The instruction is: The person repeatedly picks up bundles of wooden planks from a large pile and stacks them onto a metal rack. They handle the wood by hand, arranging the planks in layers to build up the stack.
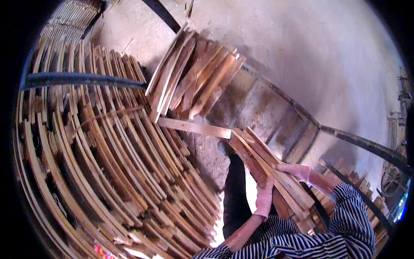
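Note:
A loose bundle of thin wooden boards (269, 166) lies slantwise in front of my body, fanned a little apart. My left hand (264, 197), in a pinkish glove, grips the bundle's left edge. On the opposite edge my right hand (294, 171), gloved alike, is closed round the boards; some of its fingers are hidden. The far ends of the boards meet a light wooden bar (194, 127) that reaches left toward a stack. Whether they rest on it, I cannot tell.
A large pile of long wooden slats (108, 151) fills the left side. Beyond the bar, shorter boards (202, 77) lean in a metal frame (297, 108). A dark bar (82, 80) crosses the pile. More wood pieces (351, 183) and a wheel (391, 180) are at right.

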{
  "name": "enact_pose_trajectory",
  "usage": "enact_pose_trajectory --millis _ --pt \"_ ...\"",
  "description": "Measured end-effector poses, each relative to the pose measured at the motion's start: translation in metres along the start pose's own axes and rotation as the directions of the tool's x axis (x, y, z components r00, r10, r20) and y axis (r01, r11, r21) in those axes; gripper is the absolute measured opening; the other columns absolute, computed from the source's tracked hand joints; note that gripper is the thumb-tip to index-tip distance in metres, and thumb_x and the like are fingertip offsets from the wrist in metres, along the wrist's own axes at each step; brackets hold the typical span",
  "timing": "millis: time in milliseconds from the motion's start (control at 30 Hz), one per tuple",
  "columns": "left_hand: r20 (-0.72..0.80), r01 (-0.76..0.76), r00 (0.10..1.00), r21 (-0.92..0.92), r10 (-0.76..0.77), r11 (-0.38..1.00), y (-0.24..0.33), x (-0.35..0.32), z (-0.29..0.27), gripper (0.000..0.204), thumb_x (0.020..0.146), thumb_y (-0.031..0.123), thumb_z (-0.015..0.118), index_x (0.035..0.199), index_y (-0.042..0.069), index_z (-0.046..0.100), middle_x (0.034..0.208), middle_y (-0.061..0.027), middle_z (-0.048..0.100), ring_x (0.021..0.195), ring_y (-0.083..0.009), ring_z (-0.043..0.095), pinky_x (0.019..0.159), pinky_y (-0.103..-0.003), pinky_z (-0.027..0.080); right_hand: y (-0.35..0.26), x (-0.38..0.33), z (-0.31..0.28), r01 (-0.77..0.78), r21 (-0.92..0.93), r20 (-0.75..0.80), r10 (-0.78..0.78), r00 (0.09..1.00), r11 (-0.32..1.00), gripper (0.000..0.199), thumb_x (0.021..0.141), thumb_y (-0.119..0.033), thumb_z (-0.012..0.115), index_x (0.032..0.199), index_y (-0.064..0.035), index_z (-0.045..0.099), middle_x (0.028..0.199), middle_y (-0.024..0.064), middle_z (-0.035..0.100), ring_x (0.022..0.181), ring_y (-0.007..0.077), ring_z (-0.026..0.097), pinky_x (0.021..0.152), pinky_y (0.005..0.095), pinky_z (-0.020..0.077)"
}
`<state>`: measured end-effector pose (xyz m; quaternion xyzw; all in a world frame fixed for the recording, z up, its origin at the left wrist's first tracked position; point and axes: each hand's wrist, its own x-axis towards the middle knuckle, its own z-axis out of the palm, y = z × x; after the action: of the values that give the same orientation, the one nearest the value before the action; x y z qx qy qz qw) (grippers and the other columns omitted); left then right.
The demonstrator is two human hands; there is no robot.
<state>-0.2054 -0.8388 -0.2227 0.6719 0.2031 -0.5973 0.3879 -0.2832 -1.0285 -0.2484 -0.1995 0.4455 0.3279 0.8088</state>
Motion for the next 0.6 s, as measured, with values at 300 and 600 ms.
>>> enact_pose_trajectory --millis 300,600 --pt "0.099 0.295 0.955 -0.333 -0.278 0.895 -0.056 0.016 -0.093 0.099 0.084 0.073 0.065 0.150 0.002 0.042 0.144 -0.0139 0.054 0.128 -0.0255 0.056 0.111 -0.037 0.042 0.052 0.078 0.052 -0.113 -0.264 -0.053 0.102 0.993 0.958 0.079 0.086 -0.069 0.066 0.130 -0.0035 0.065 0.120 0.0122 0.070 0.104 0.0210 0.069 0.092 0.0365 0.0548" --pt "0.536 0.467 0.843 -0.681 -0.050 0.564 -0.128 0.254 -0.203 0.072 0.095 0.066 0.054 0.147 0.015 0.050 0.144 -0.0084 0.057 0.131 -0.0320 0.052 0.112 -0.053 0.039 0.089 0.352 0.026 -0.155 0.168 -0.126 0.177 0.976 0.974 0.064 0.085 -0.054 0.077 0.123 -0.0039 0.067 0.115 0.0131 0.072 0.101 0.0244 0.071 0.092 0.0403 0.0563"
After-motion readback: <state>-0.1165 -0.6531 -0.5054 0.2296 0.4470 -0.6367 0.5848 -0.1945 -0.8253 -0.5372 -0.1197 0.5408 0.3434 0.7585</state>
